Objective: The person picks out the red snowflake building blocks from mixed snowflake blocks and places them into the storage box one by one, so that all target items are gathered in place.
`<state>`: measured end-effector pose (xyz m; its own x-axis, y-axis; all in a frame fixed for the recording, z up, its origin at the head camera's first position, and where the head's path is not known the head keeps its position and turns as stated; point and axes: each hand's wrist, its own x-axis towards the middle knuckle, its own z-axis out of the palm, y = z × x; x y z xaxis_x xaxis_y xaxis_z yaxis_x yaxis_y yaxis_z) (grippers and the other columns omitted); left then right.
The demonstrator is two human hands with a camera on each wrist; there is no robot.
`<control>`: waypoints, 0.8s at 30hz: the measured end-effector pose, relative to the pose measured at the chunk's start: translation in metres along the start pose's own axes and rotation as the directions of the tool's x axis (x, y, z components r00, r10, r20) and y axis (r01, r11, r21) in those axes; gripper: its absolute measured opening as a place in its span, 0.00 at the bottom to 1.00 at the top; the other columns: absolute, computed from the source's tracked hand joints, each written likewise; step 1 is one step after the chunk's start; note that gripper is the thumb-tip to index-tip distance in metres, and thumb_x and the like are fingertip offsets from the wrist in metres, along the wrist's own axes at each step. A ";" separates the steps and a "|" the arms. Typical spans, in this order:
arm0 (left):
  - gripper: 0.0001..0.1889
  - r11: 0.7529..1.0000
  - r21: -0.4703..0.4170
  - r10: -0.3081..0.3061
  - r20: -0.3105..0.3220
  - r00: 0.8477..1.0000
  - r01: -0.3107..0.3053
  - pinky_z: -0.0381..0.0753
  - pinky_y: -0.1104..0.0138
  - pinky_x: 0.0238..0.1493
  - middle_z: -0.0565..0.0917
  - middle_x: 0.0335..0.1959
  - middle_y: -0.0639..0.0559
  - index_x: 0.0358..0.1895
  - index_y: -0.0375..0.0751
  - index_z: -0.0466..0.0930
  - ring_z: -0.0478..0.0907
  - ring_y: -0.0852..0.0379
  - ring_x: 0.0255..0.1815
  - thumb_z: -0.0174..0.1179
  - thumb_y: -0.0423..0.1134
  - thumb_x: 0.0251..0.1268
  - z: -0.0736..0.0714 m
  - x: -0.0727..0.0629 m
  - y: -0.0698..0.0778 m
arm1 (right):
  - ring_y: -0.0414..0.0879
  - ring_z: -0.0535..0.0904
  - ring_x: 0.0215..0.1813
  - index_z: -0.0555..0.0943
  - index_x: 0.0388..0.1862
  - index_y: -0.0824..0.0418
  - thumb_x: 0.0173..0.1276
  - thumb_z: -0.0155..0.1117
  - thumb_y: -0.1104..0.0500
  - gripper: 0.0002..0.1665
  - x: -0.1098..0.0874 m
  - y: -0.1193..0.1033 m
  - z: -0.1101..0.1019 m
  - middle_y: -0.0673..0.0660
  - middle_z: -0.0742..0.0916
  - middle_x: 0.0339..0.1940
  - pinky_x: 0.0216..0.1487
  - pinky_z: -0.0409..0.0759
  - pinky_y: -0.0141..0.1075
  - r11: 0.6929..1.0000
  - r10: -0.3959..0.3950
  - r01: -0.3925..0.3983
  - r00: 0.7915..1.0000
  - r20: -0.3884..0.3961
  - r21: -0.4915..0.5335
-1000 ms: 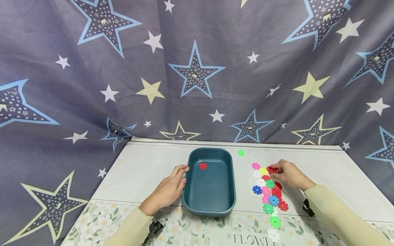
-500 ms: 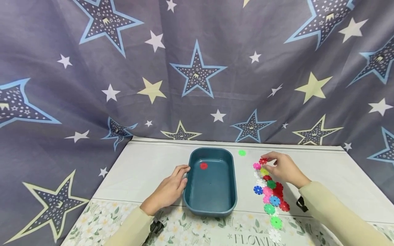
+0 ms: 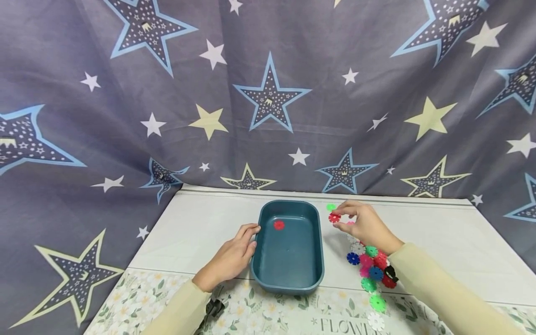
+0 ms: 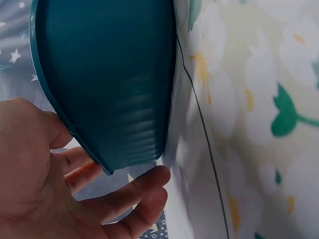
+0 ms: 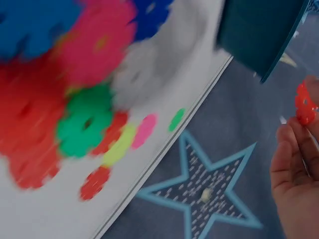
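My right hand (image 3: pixel 365 226) pinches a red snowflake disc (image 3: pixel 334 217) between thumb and fingertips, just right of the bin's far corner. In the right wrist view that red notched disc (image 5: pixel 303 105) shows at the right edge. A deep teal plastic bin (image 3: pixel 289 260) stands in the middle, with one red disc (image 3: pixel 279 225) lying inside towards its far end. My left hand (image 3: pixel 230 256) touches the bin's left rim with relaxed fingers. In the left wrist view its lower fingers (image 4: pixel 134 199) extend loosely beside the bin wall (image 4: pixel 109 94).
Loose discs in mixed colours, among them a blue disc (image 3: pixel 353 258) and a green disc (image 3: pixel 378 303), lie overlapping right of the bin. A light green disc (image 3: pixel 331 207) lies apart near the table's back edge. Behind hangs a grey star-patterned curtain (image 3: pixel 268 153).
My right hand has carried the red disc from the right-hand pile leftward and slightly away, towards the bin. The left hand stays at the bin's rim.
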<state>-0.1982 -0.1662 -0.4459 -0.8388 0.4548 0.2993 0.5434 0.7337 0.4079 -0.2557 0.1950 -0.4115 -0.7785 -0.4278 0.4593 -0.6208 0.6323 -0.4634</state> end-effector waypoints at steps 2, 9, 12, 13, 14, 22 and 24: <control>0.20 1.000 0.005 -0.002 -0.002 1.000 0.002 0.76 0.63 0.38 0.65 0.65 0.49 0.66 0.41 0.66 0.77 0.65 0.35 0.46 0.36 0.75 0.000 0.000 0.000 | 0.45 0.78 0.44 0.87 0.41 0.59 0.53 0.76 0.61 0.15 0.005 -0.006 0.006 0.49 0.84 0.41 0.40 0.78 0.45 0.999 -0.033 0.033 0.999 0.019 0.002; 0.19 1.000 0.024 0.012 -0.013 1.000 -0.012 0.75 0.64 0.36 0.66 0.65 0.48 0.65 0.39 0.67 0.76 0.65 0.33 0.47 0.36 0.74 -0.001 0.000 0.001 | 0.42 0.79 0.43 0.87 0.40 0.58 0.52 0.76 0.62 0.15 0.022 -0.029 0.033 0.48 0.85 0.39 0.40 0.78 0.41 0.990 -0.126 0.120 0.989 0.079 0.077; 0.19 1.000 0.023 0.018 -0.011 1.000 -0.018 0.75 0.65 0.35 0.66 0.65 0.48 0.65 0.38 0.67 0.75 0.66 0.32 0.47 0.36 0.74 -0.001 0.001 0.001 | 0.43 0.79 0.40 0.87 0.40 0.58 0.53 0.76 0.62 0.14 0.029 -0.036 0.045 0.47 0.85 0.39 0.37 0.78 0.39 0.987 -0.139 0.127 0.982 0.124 0.101; 0.19 1.000 0.020 0.018 -0.008 1.000 -0.017 0.75 0.65 0.35 0.65 0.65 0.48 0.65 0.37 0.67 0.75 0.66 0.32 0.46 0.36 0.74 -0.001 0.002 0.002 | 0.43 0.79 0.40 0.87 0.40 0.58 0.53 0.75 0.62 0.13 0.031 -0.038 0.049 0.48 0.85 0.38 0.37 0.79 0.39 0.986 -0.141 0.126 0.979 0.145 0.111; 0.19 1.000 0.019 0.020 -0.008 1.000 -0.020 0.75 0.65 0.35 0.65 0.65 0.48 0.65 0.37 0.67 0.75 0.65 0.32 0.46 0.36 0.74 -0.001 0.002 0.002 | 0.43 0.79 0.40 0.87 0.40 0.59 0.53 0.75 0.62 0.13 0.033 -0.040 0.053 0.48 0.85 0.38 0.36 0.78 0.38 0.985 -0.144 0.125 0.975 0.168 0.116; 0.19 1.000 0.011 0.010 0.003 1.000 -0.010 0.75 0.63 0.38 0.65 0.65 0.48 0.66 0.38 0.66 0.76 0.66 0.34 0.45 0.36 0.75 -0.002 0.000 0.002 | 0.39 0.80 0.32 0.88 0.35 0.61 0.52 0.76 0.62 0.10 0.047 -0.052 0.081 0.50 0.85 0.32 0.33 0.77 0.29 0.991 -0.112 0.079 0.928 0.355 0.106; 0.19 1.000 0.011 0.004 0.011 1.000 -0.004 0.75 0.63 0.38 0.64 0.66 0.48 0.66 0.39 0.66 0.76 0.66 0.34 0.46 0.36 0.75 -0.002 0.000 0.002 | 0.37 0.79 0.31 0.88 0.33 0.61 0.51 0.76 0.63 0.09 0.050 -0.055 0.087 0.51 0.85 0.31 0.33 0.77 0.29 0.994 -0.089 0.059 0.923 0.375 0.091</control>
<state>-0.1971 -0.1653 -0.4430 -0.8371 0.4632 0.2911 0.5462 0.7376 0.3969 -0.2684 0.0830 -0.4291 -0.6974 -0.6936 0.1807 -0.6717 0.5444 -0.5024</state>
